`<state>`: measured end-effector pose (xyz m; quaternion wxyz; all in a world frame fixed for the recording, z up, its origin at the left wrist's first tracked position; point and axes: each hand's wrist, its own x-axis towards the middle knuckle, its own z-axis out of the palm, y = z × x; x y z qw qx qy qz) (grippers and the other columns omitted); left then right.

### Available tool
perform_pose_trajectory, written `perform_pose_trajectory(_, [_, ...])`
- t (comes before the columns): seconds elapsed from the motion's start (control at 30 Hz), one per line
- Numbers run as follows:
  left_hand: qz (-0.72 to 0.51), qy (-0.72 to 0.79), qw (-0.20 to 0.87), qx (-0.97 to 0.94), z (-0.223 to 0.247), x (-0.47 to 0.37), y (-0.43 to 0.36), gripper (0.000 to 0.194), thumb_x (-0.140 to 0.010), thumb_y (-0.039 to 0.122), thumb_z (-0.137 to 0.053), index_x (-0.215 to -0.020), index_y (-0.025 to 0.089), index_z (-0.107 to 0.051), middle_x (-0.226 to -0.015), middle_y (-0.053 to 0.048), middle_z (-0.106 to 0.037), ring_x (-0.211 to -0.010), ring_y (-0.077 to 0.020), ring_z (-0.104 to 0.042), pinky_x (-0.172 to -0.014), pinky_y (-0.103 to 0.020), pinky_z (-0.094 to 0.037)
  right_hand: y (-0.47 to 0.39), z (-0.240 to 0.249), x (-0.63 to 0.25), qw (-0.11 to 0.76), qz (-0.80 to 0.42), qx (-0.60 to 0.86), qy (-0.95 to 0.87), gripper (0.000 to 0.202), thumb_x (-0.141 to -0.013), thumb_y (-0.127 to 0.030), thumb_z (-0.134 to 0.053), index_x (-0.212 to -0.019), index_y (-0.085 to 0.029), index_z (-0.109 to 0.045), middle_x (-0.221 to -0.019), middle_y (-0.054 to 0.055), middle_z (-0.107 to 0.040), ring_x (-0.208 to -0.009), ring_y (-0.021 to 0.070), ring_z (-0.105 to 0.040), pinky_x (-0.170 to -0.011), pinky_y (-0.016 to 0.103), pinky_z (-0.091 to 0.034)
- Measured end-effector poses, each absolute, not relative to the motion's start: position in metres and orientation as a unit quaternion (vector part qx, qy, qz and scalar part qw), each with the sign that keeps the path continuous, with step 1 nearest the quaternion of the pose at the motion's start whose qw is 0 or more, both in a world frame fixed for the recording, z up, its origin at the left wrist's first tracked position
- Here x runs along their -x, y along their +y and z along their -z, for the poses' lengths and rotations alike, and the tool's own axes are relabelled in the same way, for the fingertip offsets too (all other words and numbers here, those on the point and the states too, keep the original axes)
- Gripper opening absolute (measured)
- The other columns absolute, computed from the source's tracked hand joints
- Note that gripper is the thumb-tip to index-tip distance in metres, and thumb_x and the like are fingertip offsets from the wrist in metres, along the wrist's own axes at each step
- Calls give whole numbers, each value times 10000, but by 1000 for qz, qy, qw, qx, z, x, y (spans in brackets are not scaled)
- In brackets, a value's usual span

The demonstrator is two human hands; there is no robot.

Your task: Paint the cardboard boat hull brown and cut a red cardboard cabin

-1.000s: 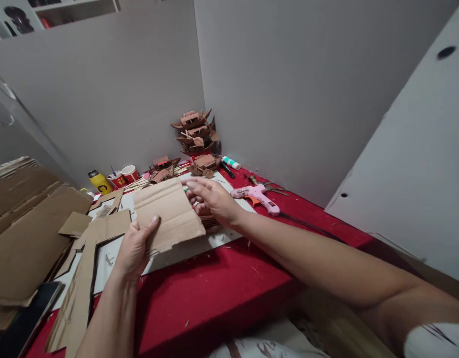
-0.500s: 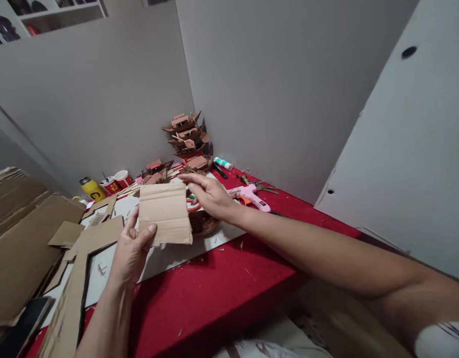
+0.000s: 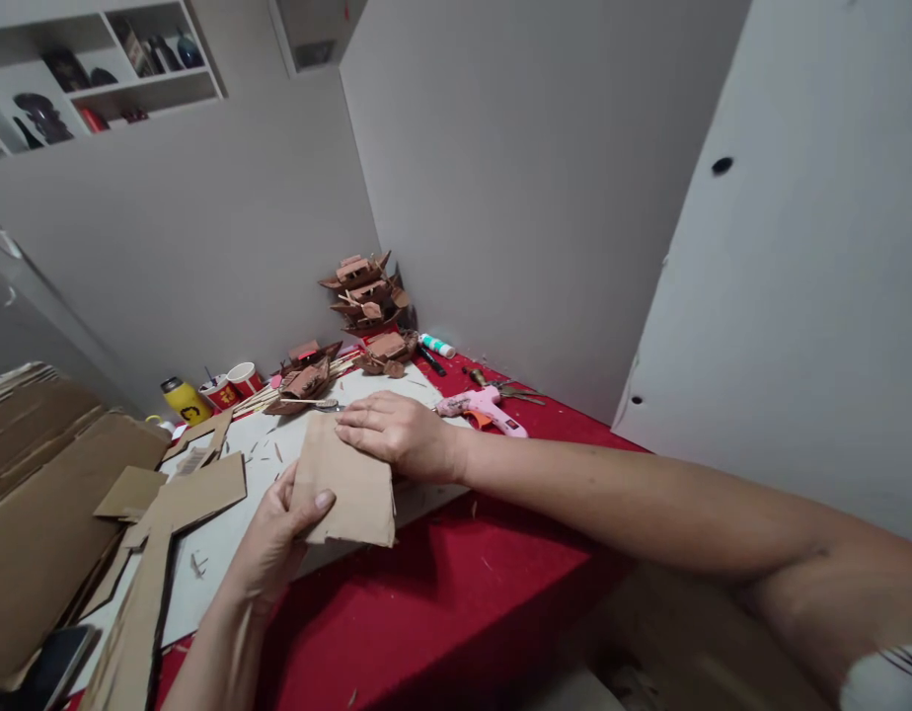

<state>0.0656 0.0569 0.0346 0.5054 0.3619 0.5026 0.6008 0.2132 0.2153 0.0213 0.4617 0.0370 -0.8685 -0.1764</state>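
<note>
A small square piece of cardboard is held up over the table, tilted, with creases across it. My left hand grips it at the lower left, thumb on the front face and fingers behind. Across its upper right corner lie the fingers of my right hand, closed over the edge; the thumb is hidden. Just right of that hand rests a pink glue gun with an orange trigger. Behind the cardboard, brown model boats stand on a white sheet.
Cut cardboard strips and large cardboard pieces crowd the left. At the back are a yellow bottle, red cups, stacked model boats and a white-green tube. Pliers lie beyond the glue gun on the red tabletop.
My right hand has come from beside the cardboard onto its upper right corner. The cardboard has turned and sits lower in view. The view has tilted up, showing more shelf.
</note>
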Motion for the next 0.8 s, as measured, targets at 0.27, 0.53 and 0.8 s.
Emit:
perform_pose_trajectory(0.27, [-599,473,501,-409,-34,-59,52,733,-633,231,-828,-1311,183,-550,-1094,-137,-719,-962,-297,-692,-808,-339,-561,206,-22,-219,465,149,-54,-871,238,-952,-179,-456,-1062,-90,-647,-993,127,-749,-874,201,-705,-742,317,-555])
perform_pose_trajectory(0.53, [-589,483,462,-454,-33,-58,49,760,-664,240,-817,-1351,213,-494,-1066,-103,-724,-911,-267,-694,-738,-323,-571,199,-16,-222,450,-61,-27,-891,373,-824,-231,-616,-1191,-164,-616,-1080,94,-735,-958,177,-704,-860,262,-530])
perform_pose_trajectory(0.8, [-548,486,491,-471,-30,-48,55,569,-680,275,-810,-1208,164,-632,-1043,-124,-734,-861,-249,-705,-680,-281,-558,213,-16,-223,429,-112,-13,-896,339,-796,-150,-628,-1130,-170,-684,-1044,74,-749,-906,174,-712,-794,252,-527])
